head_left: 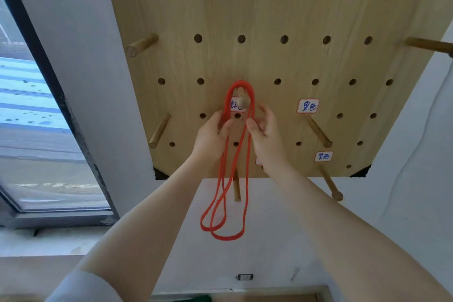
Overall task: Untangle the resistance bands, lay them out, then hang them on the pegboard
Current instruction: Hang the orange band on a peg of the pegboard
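Band [226,193], red, loops over a peg [241,97] just above the fingertips, left hand [212,136] and right hand [266,136] pinching its strands, bare pegboard [269,61] either side.

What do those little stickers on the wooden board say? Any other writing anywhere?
"黑色": white label on the pegboard, right of the red band.
"紫色": smaller label lower right, blurry, so uncertain.
Label behind the band's peg: mostly covered, unreadable.
No other writing visible.
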`<act>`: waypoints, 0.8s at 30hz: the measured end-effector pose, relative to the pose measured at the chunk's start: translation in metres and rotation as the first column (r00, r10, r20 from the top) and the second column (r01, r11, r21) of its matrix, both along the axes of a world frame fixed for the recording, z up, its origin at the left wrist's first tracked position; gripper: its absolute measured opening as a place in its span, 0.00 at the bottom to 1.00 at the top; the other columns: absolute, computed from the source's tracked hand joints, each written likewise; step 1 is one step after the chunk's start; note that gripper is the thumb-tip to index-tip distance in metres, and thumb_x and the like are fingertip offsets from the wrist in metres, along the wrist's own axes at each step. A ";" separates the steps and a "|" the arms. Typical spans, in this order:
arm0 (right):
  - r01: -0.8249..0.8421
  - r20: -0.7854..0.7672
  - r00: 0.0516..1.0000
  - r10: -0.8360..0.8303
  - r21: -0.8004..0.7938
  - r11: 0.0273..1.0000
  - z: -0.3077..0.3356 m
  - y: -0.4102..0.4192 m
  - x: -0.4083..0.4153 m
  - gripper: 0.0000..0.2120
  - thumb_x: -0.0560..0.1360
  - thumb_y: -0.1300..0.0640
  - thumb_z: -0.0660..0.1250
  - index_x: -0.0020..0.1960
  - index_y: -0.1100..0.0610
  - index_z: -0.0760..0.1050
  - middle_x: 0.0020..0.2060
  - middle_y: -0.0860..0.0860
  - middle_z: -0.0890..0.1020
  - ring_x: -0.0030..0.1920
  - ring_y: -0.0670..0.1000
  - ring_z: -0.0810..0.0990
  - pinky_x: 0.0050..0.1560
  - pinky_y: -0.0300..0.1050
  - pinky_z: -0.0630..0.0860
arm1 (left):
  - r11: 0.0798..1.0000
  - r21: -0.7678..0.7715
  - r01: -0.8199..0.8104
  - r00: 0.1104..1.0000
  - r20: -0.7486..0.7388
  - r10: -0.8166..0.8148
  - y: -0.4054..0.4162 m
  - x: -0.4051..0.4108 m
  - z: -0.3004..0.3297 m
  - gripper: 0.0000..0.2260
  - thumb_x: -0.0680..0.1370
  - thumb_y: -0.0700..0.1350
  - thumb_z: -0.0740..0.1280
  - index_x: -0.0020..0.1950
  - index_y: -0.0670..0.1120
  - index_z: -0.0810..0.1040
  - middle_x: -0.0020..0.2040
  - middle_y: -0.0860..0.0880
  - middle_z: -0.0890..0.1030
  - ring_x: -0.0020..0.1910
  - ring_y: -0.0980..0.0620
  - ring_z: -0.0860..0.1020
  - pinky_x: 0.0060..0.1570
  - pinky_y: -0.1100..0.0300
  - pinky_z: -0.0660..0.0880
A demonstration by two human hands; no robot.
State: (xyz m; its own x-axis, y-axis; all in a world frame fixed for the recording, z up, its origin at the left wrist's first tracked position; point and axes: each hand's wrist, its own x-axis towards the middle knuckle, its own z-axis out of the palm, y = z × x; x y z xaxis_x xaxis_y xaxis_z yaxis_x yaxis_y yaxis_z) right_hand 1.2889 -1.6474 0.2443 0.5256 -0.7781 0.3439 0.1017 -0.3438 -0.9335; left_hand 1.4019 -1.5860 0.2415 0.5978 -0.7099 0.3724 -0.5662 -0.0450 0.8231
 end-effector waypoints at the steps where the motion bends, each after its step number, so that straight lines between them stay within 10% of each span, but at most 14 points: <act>1: -0.036 -0.045 0.998 0.037 0.020 0.999 -0.009 -0.002 -0.001 0.20 0.79 0.55 0.60 0.70 0.51 0.62 0.55 0.45 0.76 0.52 0.37 0.75 0.54 0.33 0.72 | 0.999 0.018 0.033 0.999 -0.042 -0.032 0.001 0.000 -0.005 0.14 0.80 0.49 0.59 0.65 0.49 0.70 0.51 0.57 0.76 0.48 0.58 0.75 0.42 0.68 0.69; 6: -0.109 -0.349 0.936 0.057 -0.133 0.985 -0.037 0.008 -0.009 0.08 0.79 0.57 0.61 0.58 0.55 0.70 0.48 0.48 0.77 0.49 0.47 0.77 0.56 0.46 0.74 | 0.971 0.208 0.117 0.989 -0.113 -0.095 0.017 0.000 -0.041 0.09 0.78 0.44 0.63 0.58 0.49 0.72 0.47 0.52 0.79 0.48 0.51 0.79 0.50 0.57 0.76; 11: -0.205 -0.459 0.884 0.093 -0.201 0.958 -0.031 0.023 -0.014 0.12 0.79 0.56 0.61 0.59 0.62 0.69 0.50 0.62 0.77 0.48 0.59 0.77 0.53 0.55 0.75 | 0.998 0.023 0.066 0.974 -0.217 -0.060 0.046 0.013 -0.056 0.13 0.78 0.43 0.64 0.63 0.46 0.71 0.48 0.48 0.80 0.48 0.52 0.80 0.52 0.57 0.76; 16: -0.335 -0.351 0.881 0.317 0.010 0.942 -0.030 0.025 -0.003 0.11 0.78 0.59 0.62 0.59 0.52 0.68 0.44 0.46 0.77 0.43 0.45 0.78 0.44 0.41 0.78 | 0.985 0.050 0.163 0.954 -0.265 -0.144 0.058 0.016 -0.063 0.09 0.77 0.41 0.65 0.56 0.50 0.75 0.48 0.50 0.82 0.48 0.52 0.80 0.53 0.56 0.76; 20: -0.238 -0.386 0.903 0.189 -0.084 0.968 -0.040 0.010 0.019 0.09 0.77 0.59 0.64 0.55 0.50 0.70 0.47 0.46 0.78 0.50 0.49 0.78 0.51 0.42 0.74 | 0.988 0.088 0.125 0.967 -0.234 -0.102 0.056 0.013 -0.071 0.08 0.78 0.42 0.63 0.56 0.50 0.76 0.48 0.51 0.81 0.49 0.53 0.79 0.54 0.57 0.74; 24: -0.165 -0.374 0.919 0.129 -0.065 0.984 -0.040 -0.006 0.028 0.04 0.78 0.60 0.63 0.52 0.54 0.71 0.40 0.44 0.76 0.37 0.44 0.75 0.35 0.33 0.70 | 0.971 0.228 0.076 0.992 -0.117 -0.050 0.047 0.016 -0.077 0.03 0.79 0.44 0.63 0.51 0.49 0.75 0.45 0.53 0.79 0.43 0.56 0.76 0.44 0.64 0.71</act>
State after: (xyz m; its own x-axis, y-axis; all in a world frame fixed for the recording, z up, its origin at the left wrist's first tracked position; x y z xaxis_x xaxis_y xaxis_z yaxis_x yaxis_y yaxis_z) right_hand 1.3174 -1.6529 0.2042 0.7344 -0.6564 0.1724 -0.1856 -0.4385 -0.8794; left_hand 1.4175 -1.5394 0.1648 0.5773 -0.8064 0.1281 -0.4807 -0.2089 0.8516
